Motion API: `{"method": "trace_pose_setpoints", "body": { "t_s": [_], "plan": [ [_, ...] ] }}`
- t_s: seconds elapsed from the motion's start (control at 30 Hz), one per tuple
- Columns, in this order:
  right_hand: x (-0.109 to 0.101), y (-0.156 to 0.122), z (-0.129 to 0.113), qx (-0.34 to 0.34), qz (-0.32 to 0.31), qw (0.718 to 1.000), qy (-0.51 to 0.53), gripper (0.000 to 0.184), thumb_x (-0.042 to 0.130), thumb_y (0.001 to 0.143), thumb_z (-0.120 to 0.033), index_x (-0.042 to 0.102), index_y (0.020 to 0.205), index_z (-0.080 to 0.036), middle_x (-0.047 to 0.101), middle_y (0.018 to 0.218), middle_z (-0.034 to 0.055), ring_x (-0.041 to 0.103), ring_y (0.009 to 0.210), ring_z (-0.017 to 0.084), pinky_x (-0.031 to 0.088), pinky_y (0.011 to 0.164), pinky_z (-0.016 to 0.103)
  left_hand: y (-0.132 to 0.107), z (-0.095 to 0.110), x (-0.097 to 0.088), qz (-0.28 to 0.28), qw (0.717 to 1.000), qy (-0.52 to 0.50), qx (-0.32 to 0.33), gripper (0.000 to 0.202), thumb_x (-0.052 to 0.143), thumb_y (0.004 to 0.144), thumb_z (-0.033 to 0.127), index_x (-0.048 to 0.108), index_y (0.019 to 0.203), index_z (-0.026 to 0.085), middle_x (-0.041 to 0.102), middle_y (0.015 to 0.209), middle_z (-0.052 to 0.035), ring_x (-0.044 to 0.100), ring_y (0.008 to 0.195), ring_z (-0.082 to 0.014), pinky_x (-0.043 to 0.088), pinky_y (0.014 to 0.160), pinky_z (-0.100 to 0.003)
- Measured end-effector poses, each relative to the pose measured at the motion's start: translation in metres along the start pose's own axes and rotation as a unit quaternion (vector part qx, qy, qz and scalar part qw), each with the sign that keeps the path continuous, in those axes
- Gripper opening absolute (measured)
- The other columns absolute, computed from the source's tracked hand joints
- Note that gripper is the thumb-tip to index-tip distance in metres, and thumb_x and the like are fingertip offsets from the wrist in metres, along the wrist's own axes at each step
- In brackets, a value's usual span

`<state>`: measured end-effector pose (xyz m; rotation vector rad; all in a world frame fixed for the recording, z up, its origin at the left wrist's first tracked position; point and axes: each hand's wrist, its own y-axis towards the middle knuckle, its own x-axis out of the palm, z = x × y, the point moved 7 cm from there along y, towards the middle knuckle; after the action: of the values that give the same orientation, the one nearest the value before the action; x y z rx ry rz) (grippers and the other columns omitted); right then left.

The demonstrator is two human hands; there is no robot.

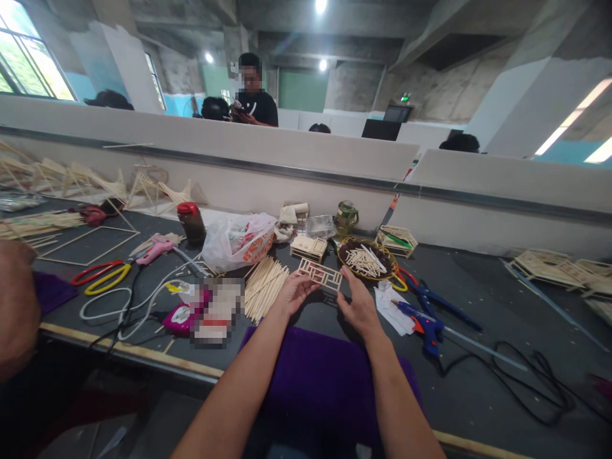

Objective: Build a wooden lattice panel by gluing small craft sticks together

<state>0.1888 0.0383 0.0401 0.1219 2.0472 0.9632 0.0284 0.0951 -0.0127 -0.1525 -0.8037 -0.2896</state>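
Note:
Between my hands, a little above the table, is a small wooden lattice panel (321,274) built from thin sticks. My left hand (295,292) pinches its left end. At the right end, my right hand (356,305) has its fingers closed on the panel's edge. Just left of my left hand lies a pile of wooden sticks (266,288). Beyond the panel stands a small stick-built frame (308,247). A round basket (393,268) holding short stick pieces is past my right hand. A purple cloth (325,370) is spread beneath my forearms.
On the right lie a blue glue gun (431,335), its black cable, and crumpled white paper (393,309). Scissors (102,274), a pink glue gun (155,248), a plastic bag (236,242) and a red-capped bottle (191,223) are left. A person's arm (16,312) shows far left.

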Motion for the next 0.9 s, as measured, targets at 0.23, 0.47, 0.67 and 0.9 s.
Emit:
{"method": "trace_pose_setpoints", "body": {
  "t_s": [0.23,0.47,0.67,0.9],
  "plan": [
    [-0.003,0.000,-0.002,0.029,0.020,0.998,0.055,0.071,0.051,0.086,-0.015,0.023,0.151,-0.021,0.054,0.138,0.0127,0.051,0.128,0.023,0.041,0.109,0.046,-0.001,0.000,-0.001,0.022,1.000,-0.011,-0.010,0.029,0.066,0.074,0.007,0.064,0.102,0.009,0.074,0.099,-0.0118,0.071,0.089,-0.0189,0.055,0.089,-0.033],
    [-0.006,0.000,-0.001,0.090,0.028,0.985,0.143,0.072,0.057,0.084,-0.018,0.025,0.149,-0.021,0.056,0.137,0.0128,0.053,0.127,0.022,0.039,0.110,0.045,-0.002,0.002,-0.001,0.031,0.999,-0.009,0.000,0.043,0.066,0.071,0.004,0.056,0.111,0.016,0.073,0.100,-0.0085,0.072,0.087,-0.0180,0.057,0.079,-0.029],
    [-0.008,0.000,0.003,0.120,0.046,0.972,0.196,0.070,0.060,0.084,-0.021,0.030,0.147,-0.021,0.057,0.136,0.0125,0.058,0.121,0.022,0.043,0.107,0.044,-0.004,0.000,0.001,0.033,0.999,-0.003,-0.015,0.047,0.066,0.072,0.004,0.053,0.115,0.016,0.073,0.099,-0.0091,0.072,0.086,-0.0173,0.058,0.077,-0.027],
    [-0.007,-0.001,0.010,0.118,0.074,0.955,0.260,0.065,0.060,0.087,-0.026,0.033,0.146,-0.025,0.055,0.138,0.0119,0.057,0.123,0.023,0.046,0.104,0.043,-0.004,-0.005,0.000,0.035,0.999,0.007,-0.030,0.053,0.069,0.072,0.004,0.051,0.120,0.019,0.073,0.102,-0.0082,0.072,0.085,-0.0160,0.058,0.076,-0.027]
  ]
}}
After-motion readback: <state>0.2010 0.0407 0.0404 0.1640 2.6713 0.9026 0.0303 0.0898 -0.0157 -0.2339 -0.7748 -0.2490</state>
